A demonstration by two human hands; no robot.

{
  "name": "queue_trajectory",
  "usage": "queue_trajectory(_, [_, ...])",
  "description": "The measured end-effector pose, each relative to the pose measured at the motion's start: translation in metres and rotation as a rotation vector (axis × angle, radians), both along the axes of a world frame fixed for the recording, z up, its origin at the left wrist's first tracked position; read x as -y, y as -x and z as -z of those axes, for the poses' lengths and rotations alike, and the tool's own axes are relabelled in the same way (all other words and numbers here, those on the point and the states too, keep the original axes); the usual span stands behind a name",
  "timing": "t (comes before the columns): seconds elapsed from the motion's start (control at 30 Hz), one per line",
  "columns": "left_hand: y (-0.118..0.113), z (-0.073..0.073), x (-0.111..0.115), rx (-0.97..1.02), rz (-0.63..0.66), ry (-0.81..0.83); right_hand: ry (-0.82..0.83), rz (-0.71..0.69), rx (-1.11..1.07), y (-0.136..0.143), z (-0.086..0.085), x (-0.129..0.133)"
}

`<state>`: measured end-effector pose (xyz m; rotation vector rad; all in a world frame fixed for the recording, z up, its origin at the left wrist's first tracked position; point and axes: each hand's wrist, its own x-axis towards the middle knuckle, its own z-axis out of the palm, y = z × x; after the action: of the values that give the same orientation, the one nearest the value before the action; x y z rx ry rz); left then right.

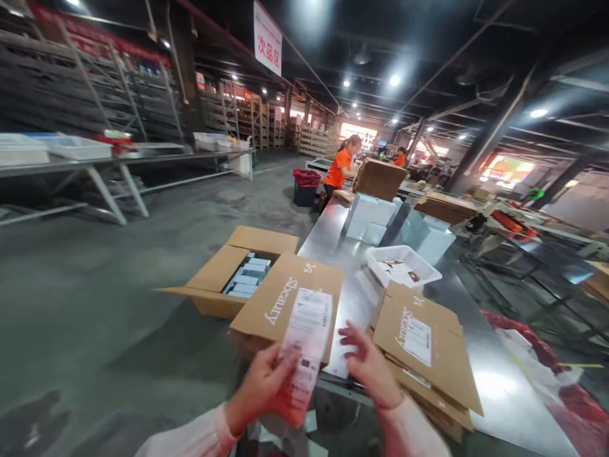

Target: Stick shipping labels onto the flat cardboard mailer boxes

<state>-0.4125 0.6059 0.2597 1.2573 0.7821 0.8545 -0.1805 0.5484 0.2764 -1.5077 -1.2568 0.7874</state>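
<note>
My left hand (266,381) pinches a long printed strip of shipping labels (307,336) between thumb and fingers. The strip's upper part lies over a flattened cardboard box (280,289) with white "beauty" lettering; whether it sticks there I cannot tell. Just right of the strip, my right hand (373,368) hangs with its fingers apart and holds nothing. On its other side is a stack of flattened cardboard boxes (442,343), the top one bearing a white label (417,341).
An open carton (209,285) of small light-blue boxes stands left of the flattened box. Farther along the metal table (354,304) are a white basket (419,263) with papers and white holders (368,216). A person in orange (339,168) stands beyond, near a bin (306,187).
</note>
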Motion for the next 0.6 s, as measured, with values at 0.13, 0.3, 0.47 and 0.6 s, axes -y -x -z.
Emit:
queue_trajectory(0.13, [-0.001, 0.006, -0.005, 0.042, 0.055, -0.011, -0.026, -0.061, -0.394, 0.104, 0.018, -0.015])
queue_trajectory(0.3, [0.009, 0.006, -0.017, 0.004, -0.139, 0.059, 0.06, -0.162, -0.284, 0.091, 0.014, -0.035])
queue_trajectory(0.47, [0.0, 0.022, -0.013, 0.065, -0.254, 0.108, 0.095, -0.215, -0.013, 0.077, -0.005, -0.058])
queue_trajectory(0.6, [-0.009, 0.032, -0.017, 0.052, -0.43, 0.15, 0.095, -0.218, 0.015, 0.082, -0.001, -0.065])
